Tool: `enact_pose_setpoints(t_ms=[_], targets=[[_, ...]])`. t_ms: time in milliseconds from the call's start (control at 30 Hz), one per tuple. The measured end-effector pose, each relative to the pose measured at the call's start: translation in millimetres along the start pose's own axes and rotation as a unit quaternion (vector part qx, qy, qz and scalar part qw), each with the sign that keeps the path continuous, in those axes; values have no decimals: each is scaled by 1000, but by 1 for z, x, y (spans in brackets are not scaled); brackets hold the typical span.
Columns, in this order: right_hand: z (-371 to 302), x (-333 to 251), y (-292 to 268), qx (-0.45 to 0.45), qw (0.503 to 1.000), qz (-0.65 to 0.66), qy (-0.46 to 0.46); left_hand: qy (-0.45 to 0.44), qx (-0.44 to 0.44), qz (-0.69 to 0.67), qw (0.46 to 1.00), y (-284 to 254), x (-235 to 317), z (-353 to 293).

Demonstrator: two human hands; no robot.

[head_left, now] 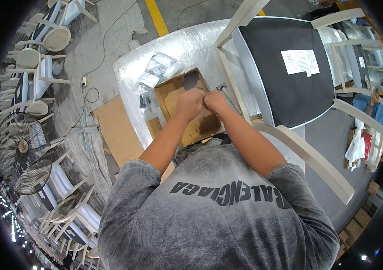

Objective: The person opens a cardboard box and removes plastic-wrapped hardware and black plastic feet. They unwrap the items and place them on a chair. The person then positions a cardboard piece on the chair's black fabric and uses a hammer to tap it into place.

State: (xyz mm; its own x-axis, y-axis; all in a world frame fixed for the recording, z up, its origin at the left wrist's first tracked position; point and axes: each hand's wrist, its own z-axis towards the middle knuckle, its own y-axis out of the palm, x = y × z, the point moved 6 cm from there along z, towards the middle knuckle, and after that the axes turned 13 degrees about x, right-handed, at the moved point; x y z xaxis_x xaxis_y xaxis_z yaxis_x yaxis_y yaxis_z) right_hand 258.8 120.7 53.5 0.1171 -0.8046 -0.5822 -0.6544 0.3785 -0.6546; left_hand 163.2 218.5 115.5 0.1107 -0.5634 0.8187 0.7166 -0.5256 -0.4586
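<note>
My left hand (190, 103) and my right hand (214, 100) meet above a shallow brown tray (166, 100), both with fingers curled closed. Whatever they may pinch between them is too small or too hidden to make out. Dark stains or loose contents show on the tray's bottom. Close to my right hand lies a hammer-like tool (221, 86) with a metal head, its handle running toward the chair. A clear plastic bag (167, 64) with a white label lies beyond the tray's left side. Everything rests on a surface wrapped in shiny plastic film (128, 76).
At my right an upturned cream chair frame (317, 155) with a black seat underside (286, 90) takes much space. A black standing fan (23, 146) is at the left, near rows of chairs (56, 38). Brown board (117, 130) and a cable (97, 67) lie leftward.
</note>
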Motion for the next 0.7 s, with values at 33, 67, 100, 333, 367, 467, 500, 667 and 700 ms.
enact_pose_setpoints(t_ms=[33, 67, 100, 333, 367, 467, 500, 667, 700], targets=[[7, 0, 6, -4, 1000, 22, 5, 11, 9, -16, 1000, 3, -2, 3], [13, 1, 11, -7, 999, 44, 10, -37, 6, -7, 999, 6, -14, 7], [18, 5, 14, -9, 998, 66, 17, -86, 2, 2, 996, 6, -27, 12], [34, -4, 27, -47, 991, 107, 62, -285, -17, -19, 958, 8, -118, 15], [37, -7, 22, -28, 996, 81, 26, -313, -30, -29, 949, 11, -124, 13], [36, -19, 12, 12, 997, 68, -25, -365, -12, -100, 925, 13, -131, 9], [33, -23, 8, 23, 996, 75, -34, -392, -9, -123, 912, 12, -133, 7], [3, -19, -15, 3, 968, 241, 66, -439, -16, -396, 806, 4, -103, 0], [-10, -21, -18, -45, 940, 307, 141, -435, -27, -451, 779, -2, -92, -1]])
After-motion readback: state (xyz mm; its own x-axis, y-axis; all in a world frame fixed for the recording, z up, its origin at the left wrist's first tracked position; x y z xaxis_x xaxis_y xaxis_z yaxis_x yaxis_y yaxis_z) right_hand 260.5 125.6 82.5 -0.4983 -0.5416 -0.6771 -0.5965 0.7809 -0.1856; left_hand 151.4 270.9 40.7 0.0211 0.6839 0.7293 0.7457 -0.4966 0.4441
